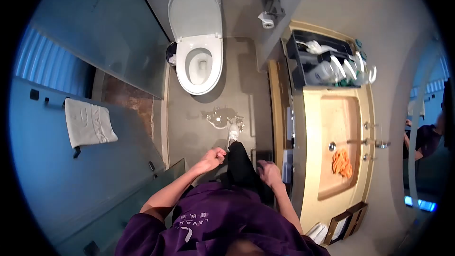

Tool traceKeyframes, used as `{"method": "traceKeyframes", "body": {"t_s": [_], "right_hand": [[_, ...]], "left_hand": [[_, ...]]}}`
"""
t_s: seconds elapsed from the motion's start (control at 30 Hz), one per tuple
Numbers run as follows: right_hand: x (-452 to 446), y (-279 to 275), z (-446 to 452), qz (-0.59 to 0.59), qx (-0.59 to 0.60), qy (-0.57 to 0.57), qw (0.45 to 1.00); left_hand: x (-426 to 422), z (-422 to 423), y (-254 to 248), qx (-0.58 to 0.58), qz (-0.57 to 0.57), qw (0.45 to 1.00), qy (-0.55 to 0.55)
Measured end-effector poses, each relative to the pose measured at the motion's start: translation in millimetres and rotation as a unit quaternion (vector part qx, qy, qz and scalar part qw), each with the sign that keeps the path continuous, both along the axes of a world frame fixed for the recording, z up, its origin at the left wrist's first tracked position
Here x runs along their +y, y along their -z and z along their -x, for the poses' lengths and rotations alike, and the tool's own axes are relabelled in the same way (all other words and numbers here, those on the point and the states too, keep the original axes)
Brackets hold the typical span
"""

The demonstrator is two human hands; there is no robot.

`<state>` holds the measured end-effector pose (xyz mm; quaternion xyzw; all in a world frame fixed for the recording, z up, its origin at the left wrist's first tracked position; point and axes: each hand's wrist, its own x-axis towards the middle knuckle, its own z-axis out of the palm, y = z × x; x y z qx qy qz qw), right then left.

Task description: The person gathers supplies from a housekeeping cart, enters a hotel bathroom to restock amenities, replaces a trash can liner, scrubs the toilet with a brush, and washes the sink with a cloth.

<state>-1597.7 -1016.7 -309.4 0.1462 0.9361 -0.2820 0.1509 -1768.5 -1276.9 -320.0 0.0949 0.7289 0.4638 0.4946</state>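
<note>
My left hand point(212, 160) hangs in front of my body with its fingers curled into a loose fist; nothing shows in it. My right hand point(270, 173) is low beside my dark trousers, near the vanity's edge, its fingers also curled in with nothing visible in them. Neither hand touches an object. One white shoe point(233, 132) is stepped forward on the grey floor, by a wet, shiny puddle point(222, 118). Ahead stands a white toilet point(220, 66) with its lid raised.
On the right, a vanity counter point(310, 161) bears a dark caddy point(298, 73) of spray bottles and a basin point(327, 114) with an orange cloth point(341, 163). A small bin point(171, 53) stands beside the toilet. Glass panels point(113, 33) and a hanging white towel point(90, 121) are at left.
</note>
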Motion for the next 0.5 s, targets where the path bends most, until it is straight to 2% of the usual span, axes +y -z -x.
{"method": "traceKeyframes", "body": {"t_s": [0.07, 0.13, 0.17, 0.2, 0.27, 0.33, 0.43, 0.47, 0.5], "right_hand": [[10.8, -5.8, 73.4, 0.018, 0.021, -0.064, 0.998], [18.7, -21.5, 151.6, 0.023, 0.024, -0.105, 0.994], [25.9, -22.9, 188.9, 0.042, 0.044, -0.126, 0.99], [27.2, -31.8, 229.2, 0.027, 0.015, -0.161, 0.986], [31.9, -26.2, 298.8, -0.031, -0.044, -0.246, 0.968], [29.7, -43.5, 366.9, -0.018, 0.055, -0.286, 0.957], [14.7, -62.1, 469.3, -0.04, -0.004, -0.284, 0.958], [6.9, -67.2, 500.0, -0.008, 0.016, -0.255, 0.967], [4.5, -70.6, 531.7, 0.032, 0.013, -0.229, 0.973]], "left_hand": [[0.3, 26.0, 13.4, 0.035, 0.038, 0.999, -0.017], [6.1, 62.1, -0.7, 0.025, 0.062, 0.997, -0.041], [6.5, 76.6, 4.3, 0.014, 0.023, 0.996, -0.086], [2.9, 86.6, 7.2, 0.004, -0.018, 0.991, -0.134], [-2.3, 109.3, 2.5, -0.004, -0.02, 0.982, -0.185], [-11.9, 135.4, 2.2, 0.001, 0.001, 0.968, -0.251], [-39.0, 163.4, 31.7, 0.009, 0.002, 0.956, -0.294], [-48.9, 174.0, 45.2, 0.032, 0.023, 0.956, -0.289], [-56.7, 188.3, 44.2, 0.001, 0.019, 0.949, -0.315]]}}
